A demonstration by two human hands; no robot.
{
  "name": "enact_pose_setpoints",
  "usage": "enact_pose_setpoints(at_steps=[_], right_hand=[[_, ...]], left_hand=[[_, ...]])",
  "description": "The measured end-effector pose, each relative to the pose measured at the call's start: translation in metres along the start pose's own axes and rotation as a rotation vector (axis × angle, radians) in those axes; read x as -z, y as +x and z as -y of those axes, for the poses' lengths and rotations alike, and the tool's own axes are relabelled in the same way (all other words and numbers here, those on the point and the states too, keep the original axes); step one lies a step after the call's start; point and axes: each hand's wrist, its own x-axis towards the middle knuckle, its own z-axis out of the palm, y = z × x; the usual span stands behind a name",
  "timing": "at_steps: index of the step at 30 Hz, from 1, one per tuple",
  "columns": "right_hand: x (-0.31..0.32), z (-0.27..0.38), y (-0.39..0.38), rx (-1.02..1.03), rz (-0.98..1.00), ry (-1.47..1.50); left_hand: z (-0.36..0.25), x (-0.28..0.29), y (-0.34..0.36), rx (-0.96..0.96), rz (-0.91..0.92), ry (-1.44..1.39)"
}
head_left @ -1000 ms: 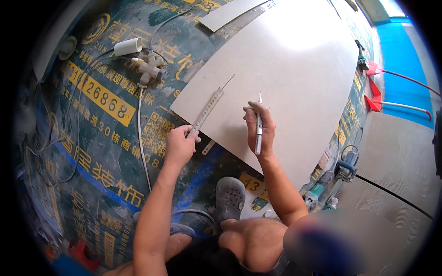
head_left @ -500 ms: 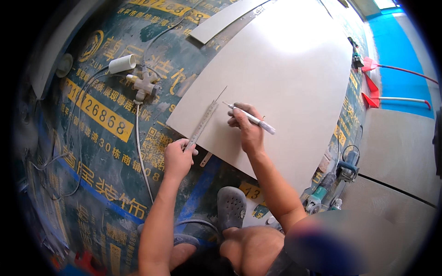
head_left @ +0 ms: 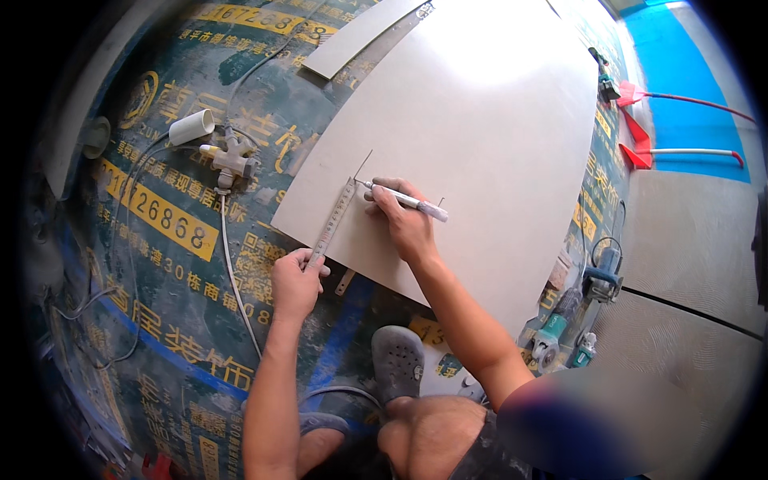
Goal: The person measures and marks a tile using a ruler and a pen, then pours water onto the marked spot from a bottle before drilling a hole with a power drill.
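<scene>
A large pale tile (head_left: 496, 160) lies on the printed floor covering in front of me. My left hand (head_left: 296, 282) grips the near end of a metal ruler (head_left: 332, 224) at the tile's near-left edge. The ruler slants away over the tile. A white marker pen (head_left: 412, 202) is in my right hand (head_left: 406, 228), its tip at the ruler's far end. From there a thin dark line (head_left: 363, 164) runs onward on the tile. A small hooked mark (head_left: 442, 203) shows right of the pen. Beside my left hand, a short metal strip (head_left: 346, 282) sticks out past the tile's edge.
Left of the tile are a cable splitter (head_left: 234, 162), a white cylinder (head_left: 191, 127) and loose cables. A narrow tile strip (head_left: 360, 36) lies at the far left. Green power tools (head_left: 552, 332) sit along the right edge, near laid tiles (head_left: 680, 240) and red-headed tools (head_left: 638, 150).
My right hand has moved slightly left, bringing the pen tip from just beside the ruler to its far end. The whole view has shifted a little. My left hand still holds the ruler.
</scene>
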Motion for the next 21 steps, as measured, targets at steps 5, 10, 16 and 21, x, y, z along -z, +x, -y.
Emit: enact_pose_setpoints(at_steps=[5,10,16,21], right_hand=[[0.008,-0.003,-0.005,0.001,-0.003,-0.005],[0.017,0.002,-0.017,-0.032,-0.050,-0.003],[0.015,0.001,-0.018,-0.013,-0.045,0.008],[0.022,0.011,-0.023,0.070,-0.125,0.096]], left_hand=[[0.000,-0.008,-0.007,0.010,0.018,0.016],[0.003,-0.019,-0.011,0.038,0.018,0.045],[0.013,-0.021,-0.010,-0.014,-0.034,0.102],[-0.004,-0.016,-0.021,0.019,0.030,0.078]])
